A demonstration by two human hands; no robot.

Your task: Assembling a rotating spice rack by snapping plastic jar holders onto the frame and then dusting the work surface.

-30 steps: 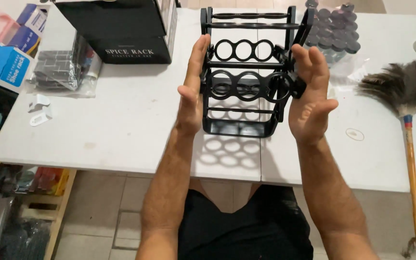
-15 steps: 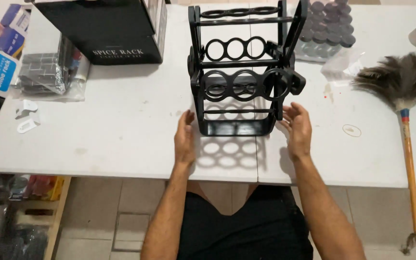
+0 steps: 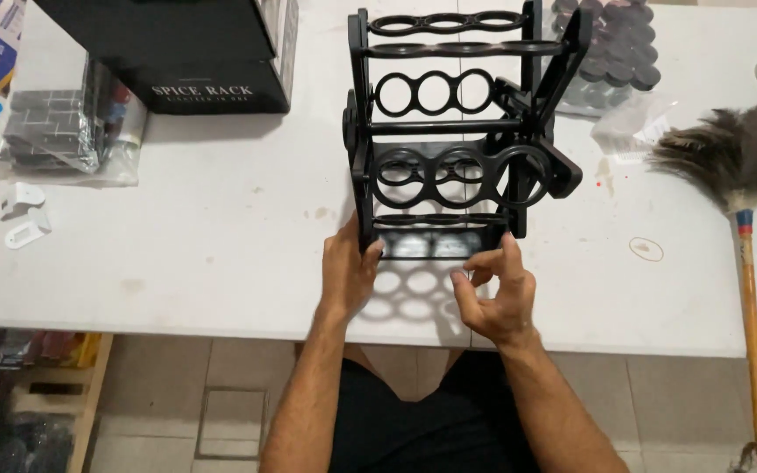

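Home room; feather duster point(image 3: 729, 158) on white table point(image 3: 221, 236); tiled floor point(image 3: 177, 403).

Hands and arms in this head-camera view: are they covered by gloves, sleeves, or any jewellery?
Both are bare. The left hand and the right hand wear no gloves, and no rings or bracelets show. Both forearms are uncovered up to the bottom edge of the picture, with no sleeves, watch or wristband in view. Below the arms, dark black clothing covers the person's lap.

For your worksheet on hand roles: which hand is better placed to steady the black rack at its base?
Left. The left hand already touches the black rack at its lower left corner, while the right hand hovers just off the front, fingers curled.
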